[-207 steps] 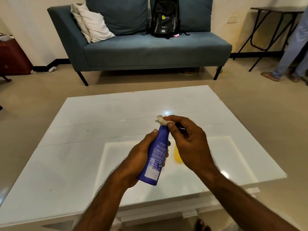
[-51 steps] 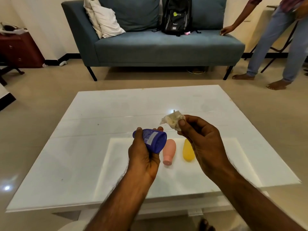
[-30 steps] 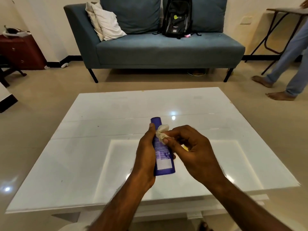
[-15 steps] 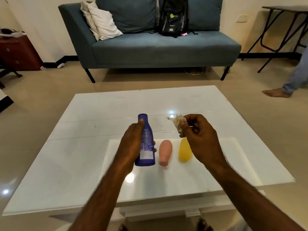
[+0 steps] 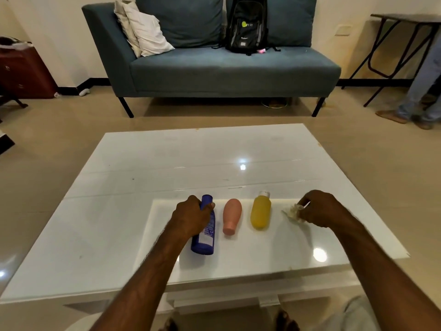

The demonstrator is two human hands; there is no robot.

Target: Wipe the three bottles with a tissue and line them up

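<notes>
The left hand (image 5: 191, 217) is clenched around the dark blue plastic bottle (image 5: 204, 231), lying lengthwise toward the glossy white table (image 5: 143, 163)'s near edge beside the pink plastic bottle (image 5: 231, 216) (right hand (image 5: 321, 209) pinching the crumpled tissue (image 5: 293, 211)).

Blue bottle (image 5: 204, 232) label print illegible

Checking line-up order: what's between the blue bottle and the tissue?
Head view: the pink bottle, then the yellow bottle, both lying flat between the blue bottle and the tissue.
</notes>
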